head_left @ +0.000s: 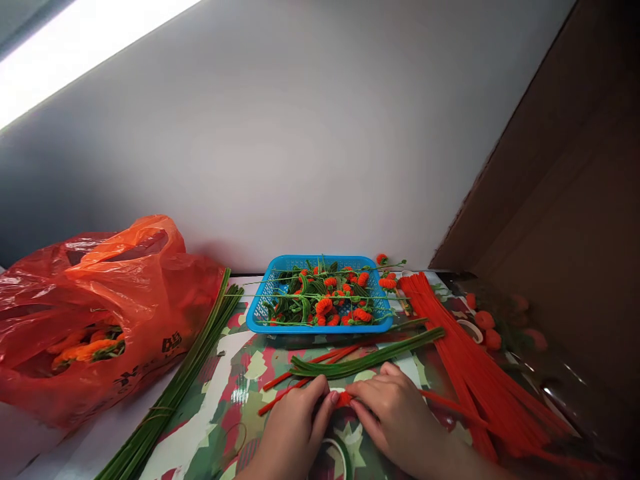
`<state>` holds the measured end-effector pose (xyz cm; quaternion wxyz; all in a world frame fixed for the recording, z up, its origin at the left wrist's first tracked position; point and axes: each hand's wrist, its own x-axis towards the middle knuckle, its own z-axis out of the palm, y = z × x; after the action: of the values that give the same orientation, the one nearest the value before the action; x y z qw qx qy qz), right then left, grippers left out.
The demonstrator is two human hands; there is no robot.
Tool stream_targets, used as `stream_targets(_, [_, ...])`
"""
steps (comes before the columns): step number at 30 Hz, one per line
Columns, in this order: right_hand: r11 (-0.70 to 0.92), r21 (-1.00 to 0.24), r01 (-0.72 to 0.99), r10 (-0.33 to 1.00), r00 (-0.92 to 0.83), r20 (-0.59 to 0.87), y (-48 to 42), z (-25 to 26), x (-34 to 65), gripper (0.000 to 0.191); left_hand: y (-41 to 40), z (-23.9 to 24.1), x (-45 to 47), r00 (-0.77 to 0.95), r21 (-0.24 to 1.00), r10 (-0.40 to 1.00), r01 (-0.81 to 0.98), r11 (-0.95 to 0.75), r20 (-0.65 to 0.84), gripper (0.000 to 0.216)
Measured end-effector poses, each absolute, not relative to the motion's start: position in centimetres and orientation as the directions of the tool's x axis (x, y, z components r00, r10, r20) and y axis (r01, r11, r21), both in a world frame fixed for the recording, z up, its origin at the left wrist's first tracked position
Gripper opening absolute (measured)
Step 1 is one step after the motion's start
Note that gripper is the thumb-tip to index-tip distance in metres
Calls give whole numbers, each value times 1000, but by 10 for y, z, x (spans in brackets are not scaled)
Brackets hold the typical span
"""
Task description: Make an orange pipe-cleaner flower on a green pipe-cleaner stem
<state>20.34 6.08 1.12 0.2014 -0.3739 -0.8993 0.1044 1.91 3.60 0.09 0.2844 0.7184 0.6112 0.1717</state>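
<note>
Both my hands meet low in the middle of the view on a patterned table cover. My left hand and my right hand pinch a small red-orange pipe cleaner piece between their fingertips. The piece's tail runs off to the right under my right hand. Just beyond my fingers lie a short bundle of green pipe cleaners and a few loose red pipe cleaners.
A blue basket of finished orange flowers on green stems stands at the back centre. A large fan of red pipe cleaners lies at right. Long green stems and an orange plastic bag lie at left. A wall is behind.
</note>
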Motion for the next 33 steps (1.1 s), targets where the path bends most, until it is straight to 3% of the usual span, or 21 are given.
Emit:
stream_targets(11, [657,-435,616,739,-640,209,58,11,202,15,33,2,20,195,580,973,810,-88,-124,27])
stream_targets(21, [704,-372,605,704,-663,254,58,8,201,13,31,-1,20,196,575,974,812,-98,-111,26])
stream_targets(27, [718,-414,559,690,-647,323,56,12,200,15,31,-2,21,128,677,988,735,-37,-85,28])
stream_targets(33, [829,-296,475,559,-734,386,55,16,199,12,32,-3,21,103,854,993,520,-7,-54,34])
